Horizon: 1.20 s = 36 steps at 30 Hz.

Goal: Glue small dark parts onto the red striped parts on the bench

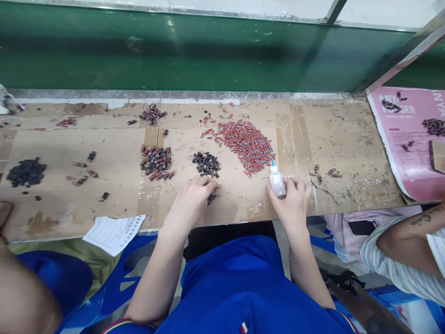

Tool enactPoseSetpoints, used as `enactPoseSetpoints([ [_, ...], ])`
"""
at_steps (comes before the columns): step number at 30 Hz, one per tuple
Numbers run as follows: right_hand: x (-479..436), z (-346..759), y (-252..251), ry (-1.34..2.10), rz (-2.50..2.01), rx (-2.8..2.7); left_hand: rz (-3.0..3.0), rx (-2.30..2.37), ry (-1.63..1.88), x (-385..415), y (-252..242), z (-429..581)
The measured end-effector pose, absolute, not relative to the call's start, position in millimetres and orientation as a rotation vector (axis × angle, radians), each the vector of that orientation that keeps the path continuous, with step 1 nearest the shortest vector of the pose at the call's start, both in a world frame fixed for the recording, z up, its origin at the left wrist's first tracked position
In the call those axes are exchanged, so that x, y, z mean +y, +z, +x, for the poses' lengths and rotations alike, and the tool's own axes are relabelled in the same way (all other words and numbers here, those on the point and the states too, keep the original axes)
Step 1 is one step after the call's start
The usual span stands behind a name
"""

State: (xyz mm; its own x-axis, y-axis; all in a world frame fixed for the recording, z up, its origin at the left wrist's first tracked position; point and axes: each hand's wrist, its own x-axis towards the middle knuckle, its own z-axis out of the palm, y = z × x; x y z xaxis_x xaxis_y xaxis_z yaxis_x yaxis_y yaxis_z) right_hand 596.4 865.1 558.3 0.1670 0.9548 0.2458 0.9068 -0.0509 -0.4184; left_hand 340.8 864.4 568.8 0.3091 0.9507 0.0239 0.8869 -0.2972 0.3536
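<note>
My left hand [194, 197] is closed at the cardboard surface, its fingers bent together beside a pile of small black parts [206, 163]. More black parts [212, 196] lie right beside its fingertips; whatever the fingers pinch is hidden. My right hand [291, 199] grips a small translucent squeeze bottle [277, 182] with a blue nozzle, thumb on one side and fingers on the other. The bottle leans slightly, its nozzle pointing away from me. Just beyond it spreads a large heap of small red parts with silvery ends [246, 144].
Left of my hands are a cluster of red-and-black pieces [156, 162] and a black heap [27, 172]. A paper slip [113, 233] overhangs the front edge. A pink sheet [399, 144] covers the right end. Other people sit on both sides; a green panel [208, 55] rises behind.
</note>
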Motion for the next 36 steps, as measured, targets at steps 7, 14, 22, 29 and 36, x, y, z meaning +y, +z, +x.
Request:
enactPoseSetpoints([
  [7,861,602,569,0.490,-1.827,-1.366,2.081,1.470,0.731,865,566,362],
  [14,861,589,565,0.821,-1.400,-0.935,1.966,1.666,0.858,857,546,387],
  [22,868,566,549,1.054,-1.419,-0.915,1.955,1.645,0.897,855,540,377],
  [29,868,561,552,0.980,-1.524,-1.090,1.900,1.710,0.919,856,541,379],
  [36,868,561,552,0.982,-1.564,-1.155,1.883,1.728,0.902,856,544,379],
])
